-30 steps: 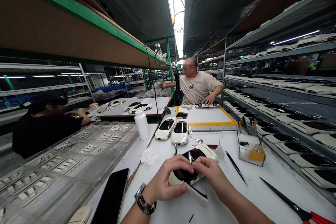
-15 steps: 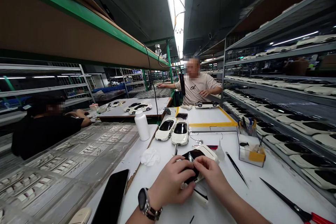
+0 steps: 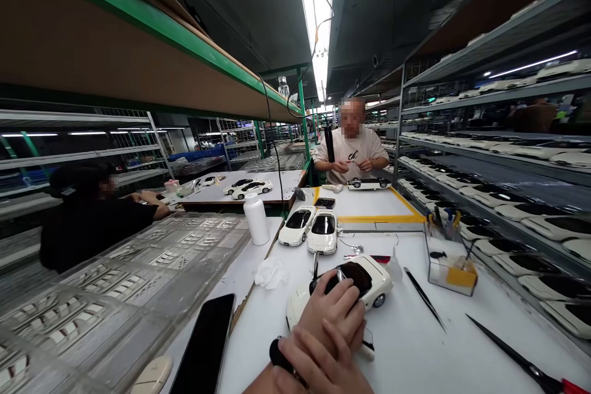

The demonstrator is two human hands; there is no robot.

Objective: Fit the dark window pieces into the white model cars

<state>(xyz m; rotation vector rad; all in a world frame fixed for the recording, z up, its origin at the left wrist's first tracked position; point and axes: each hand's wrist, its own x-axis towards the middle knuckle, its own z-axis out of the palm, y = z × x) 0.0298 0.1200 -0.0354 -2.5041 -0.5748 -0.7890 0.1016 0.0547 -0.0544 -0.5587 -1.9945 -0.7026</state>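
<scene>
A white model car with a dark roof and windows sits on the white worktop before me. My left hand lies over its roof and side, fingers curled against the body. Across my left wrist comes my right hand, its fingers wrapped over the dark-faced wristwatch and the wrist. Beneath my hands, a small white and black part shows beside the car, half covered. Black tweezers lie to the right of the car.
Two more white model cars stand beyond, near a white bottle and crumpled tissue. Scissors and a clear tool box are right. A phone and plastic trays lie left. A co-worker sits opposite.
My right hand has left the car's windscreen area and moved down-left onto my left wrist and watch. My left hand stays on the car. The co-worker opposite has brought both hands together.
</scene>
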